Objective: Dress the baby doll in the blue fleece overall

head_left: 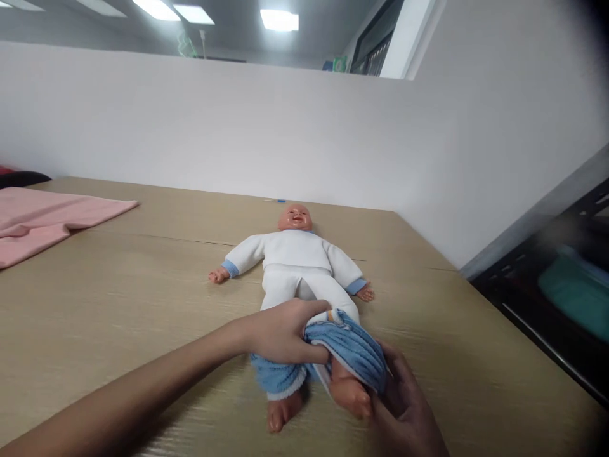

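A baby doll [297,249] in a white top and white leggings lies face up on the table, its head toward the wall. Blue fleecy pants [349,346] with white edging are bunched around its lower legs, and both bare feet stick out of the leg openings. With thumb and fingers, my left hand [285,330] grips the upper edge of the pants over the doll's leg on the right. My right hand [404,406] is curled around that same pant leg from the outer side, beside the foot; its fingertips are partly hidden.
A pink cloth [52,219] lies on the wooden table [166,292] at the left. A small blue and white item [280,200] lies near the wall behind the doll's head. At the right stands a black rack [533,298] with a green item in it.
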The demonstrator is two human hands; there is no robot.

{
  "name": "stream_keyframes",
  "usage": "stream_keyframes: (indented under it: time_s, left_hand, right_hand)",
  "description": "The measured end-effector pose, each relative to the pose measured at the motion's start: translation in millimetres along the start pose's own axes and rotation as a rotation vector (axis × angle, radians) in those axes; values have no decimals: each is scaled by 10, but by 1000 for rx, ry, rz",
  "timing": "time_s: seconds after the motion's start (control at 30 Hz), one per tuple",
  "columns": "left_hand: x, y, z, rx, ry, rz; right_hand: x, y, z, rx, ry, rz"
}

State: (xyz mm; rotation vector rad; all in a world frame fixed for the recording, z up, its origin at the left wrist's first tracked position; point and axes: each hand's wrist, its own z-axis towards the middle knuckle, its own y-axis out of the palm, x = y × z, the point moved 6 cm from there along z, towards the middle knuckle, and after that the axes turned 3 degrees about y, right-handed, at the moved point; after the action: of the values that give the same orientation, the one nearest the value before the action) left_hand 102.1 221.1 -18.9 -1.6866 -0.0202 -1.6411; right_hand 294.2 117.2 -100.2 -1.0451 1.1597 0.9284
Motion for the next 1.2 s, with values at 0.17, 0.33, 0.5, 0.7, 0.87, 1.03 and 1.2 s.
stream_keyframes:
  time_s: [0.17, 0.33, 0.5, 0.7, 0.87, 1.03, 1.2]
  left_hand:
    - [-67, 10, 2, -153, 18, -133]
    - [-18, 30, 7, -167, 66, -2]
    - [205, -147, -176, 55, 114, 451]
    - [134, -386, -463, 98, 36, 394]
    - [-129, -445, -449, 114, -4, 154]
    - [-379, -468, -578, 351, 29, 39]
    - [-541, -418, -683, 469, 33, 45]
  right_hand:
    - [-206, -90, 262, -185, 77, -230]
    - [-461, -113, 412, -535, -2, -470]
    - [-487, -261, 578, -594, -66, -543]
    - [-591, -7, 905, -754, -22, -283]
    - [-310, 142, 1270, -700, 61, -72]
    - [-229, 140, 1234, -593, 21, -68]
    - [-494, 208, 1062, -463, -265, -242]
